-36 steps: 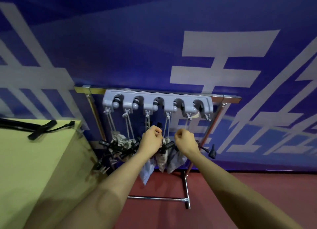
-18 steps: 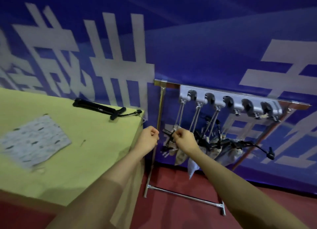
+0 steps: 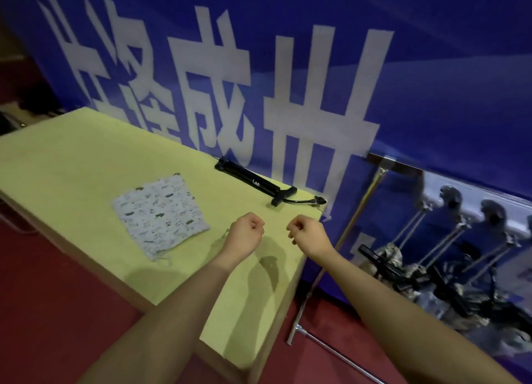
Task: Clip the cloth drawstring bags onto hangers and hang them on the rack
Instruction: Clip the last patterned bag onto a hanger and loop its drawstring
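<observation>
Cloth drawstring bag (image 3: pixel 159 214), pale, dark-speckled print, flat on table (image 3: pixel 72 165)

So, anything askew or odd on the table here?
Nothing is damaged or spilled. The patterned cloth bag lies flat but skewed to the table edges, loose threads at its near corner. A black hanger lies near the far edge. Both hands hold nothing.

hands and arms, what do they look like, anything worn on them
Both hands, left and right, are bare: no gloves, rings or watch show. Both forearms are bare too, with no sleeves reaching into view as far as the bottom edge of the picture. No marks or bands show on them.
</observation>
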The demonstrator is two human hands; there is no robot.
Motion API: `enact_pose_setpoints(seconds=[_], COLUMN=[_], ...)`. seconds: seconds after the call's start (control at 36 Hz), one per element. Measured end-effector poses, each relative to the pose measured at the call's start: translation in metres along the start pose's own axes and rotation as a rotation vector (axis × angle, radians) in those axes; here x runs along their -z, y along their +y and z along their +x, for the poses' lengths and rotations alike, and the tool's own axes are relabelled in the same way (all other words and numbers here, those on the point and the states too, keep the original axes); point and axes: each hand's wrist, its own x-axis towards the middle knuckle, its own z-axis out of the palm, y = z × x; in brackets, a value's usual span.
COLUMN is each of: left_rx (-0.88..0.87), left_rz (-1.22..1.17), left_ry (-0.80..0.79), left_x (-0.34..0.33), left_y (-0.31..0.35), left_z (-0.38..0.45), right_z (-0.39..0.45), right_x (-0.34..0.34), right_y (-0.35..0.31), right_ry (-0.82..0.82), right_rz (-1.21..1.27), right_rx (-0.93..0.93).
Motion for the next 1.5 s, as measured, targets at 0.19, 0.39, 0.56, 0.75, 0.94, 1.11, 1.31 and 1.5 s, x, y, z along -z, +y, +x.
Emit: enact_pose_setpoints(seconds=[0.19,0.39,0.56,0.75,0.94,1.11,1.31,1.5], left_rx=[0.076,0.189,0.139,0.01,-0.047,-0.138,-0.311,-0.557], left_rz=[0.032,0.034,0.162,0.508,0.804,0.806,0.652,0.809], left_ry=[0.056,0.078,0.008,-0.233,-0.471,-0.49,-0.486,-0.69], left_x=[0.032,0.068,0.106,0.142,0.149,0.151,0.182,0.203], left_y=[-0.03,-0.075,-0.119,-0.161,-0.176,-0.179,-0.157,-0.13], left_z=[0.04,0.083,0.113,0.147,0.16,0.164,0.173,0.185], right_z=[0.055,0.095,0.12,0.136,0.14,0.143,0.156,0.167], right_x=[-0.037,-0.085,-0.139,-0.207,-0.246,-0.259,-0.252,-0.236], right_y=[-0.016,-0.027,-0.037,-0.057,-0.06,-0.057,-0.073,-0.086], right_ry=[-0.081,-0.136,-0.174,-0.208,-0.242,-0.15,0.037,0.214], right_rz=[-0.025,-0.05,-0.084,-0.197,-0.479,-0.48,-0.3,-0.188], right_rx=[0.03,0.053,0.033,-0.002,0.011,-0.013,-0.032,0.064])
